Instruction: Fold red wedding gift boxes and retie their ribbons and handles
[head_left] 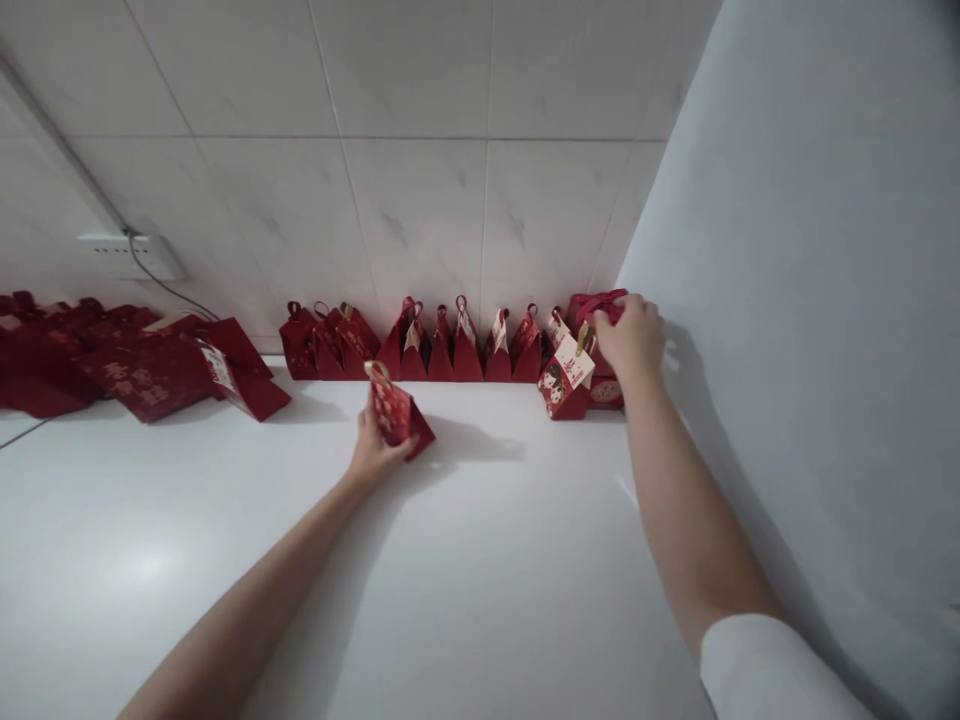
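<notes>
My left hand (pixel 375 445) is closed around a small red gift box (pixel 396 410) with a gold ribbon loop, tilted over the white tabletop in front of the row. At the right end, my right hand (pixel 636 335) grips the top of a dark red box with a ribbon bow (pixel 604 303); its fingertips are partly hidden. Just left of that hand, a red box with a cream top and a cartoon figure (pixel 564 380) stands turned at an angle. Behind my left hand, several red peaked gift boxes (pixel 465 350) with ribbon loops stand side by side along the wall.
More red gift boxes (pixel 150 370) are crowded together at the left, one tilted box (pixel 244 370) at their edge. A power strip (pixel 131 257) with a cable is on the tiled wall (pixel 412 200). A pale side wall (pixel 810 300) bounds the white tabletop (pixel 487 560) on the right.
</notes>
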